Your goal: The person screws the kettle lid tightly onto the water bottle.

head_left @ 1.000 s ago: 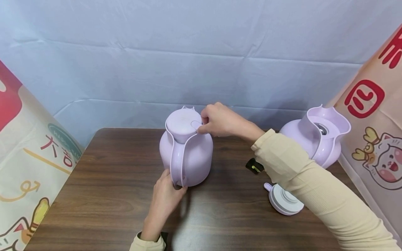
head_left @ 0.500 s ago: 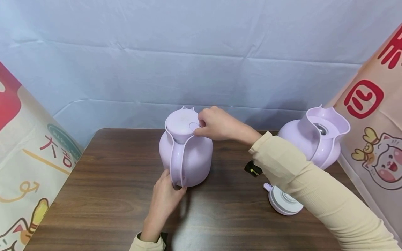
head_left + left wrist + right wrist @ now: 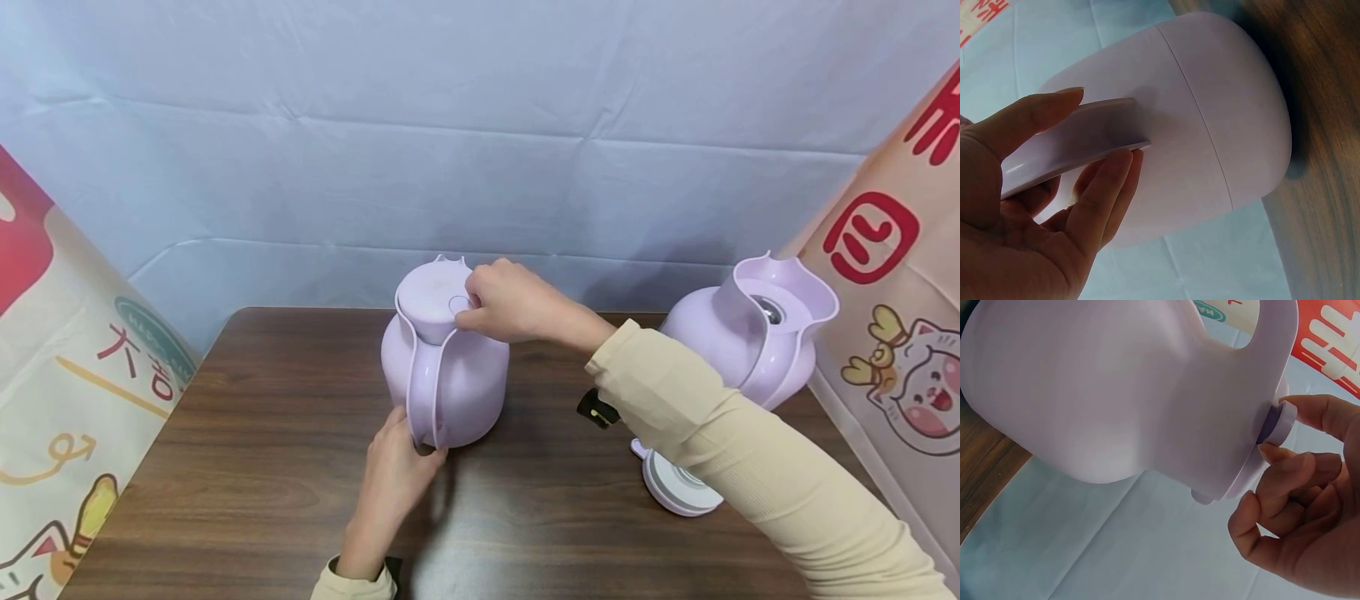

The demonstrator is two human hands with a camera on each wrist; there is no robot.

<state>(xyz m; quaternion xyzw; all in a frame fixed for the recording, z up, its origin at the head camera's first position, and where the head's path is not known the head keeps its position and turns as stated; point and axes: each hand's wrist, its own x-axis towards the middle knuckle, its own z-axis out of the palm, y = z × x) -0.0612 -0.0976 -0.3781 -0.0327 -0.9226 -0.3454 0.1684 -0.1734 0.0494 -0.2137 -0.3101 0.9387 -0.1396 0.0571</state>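
Note:
A lilac thermos jug (image 3: 476, 387) stands upright on the wooden table, its round lid (image 3: 427, 292) seated in the top. My left hand (image 3: 399, 462) grips the lower part of the jug's handle (image 3: 425, 375); in the left wrist view the thumb lies along one edge of the handle and the fingers (image 3: 1094, 206) curl at the other. With thumb and index finger, my right hand (image 3: 513, 302) pinches the small tab (image 3: 1283, 424) at the lid's edge. In the right wrist view the other fingers are bent beside the rim. The tab's outer end is hidden in the head view.
A second lilac thermos jug (image 3: 705, 329) stands at the right with its mouth uncovered, partly behind the right sleeve (image 3: 697, 417). Another lid (image 3: 678, 492) lies underside up on the table (image 3: 262, 450) below that sleeve. A pale cloth (image 3: 450, 150) hangs behind the table.
My right hand has moved slightly left and toward me, turning the lid so its tab comes nearer the handle. The left hand and the jug stay in place.

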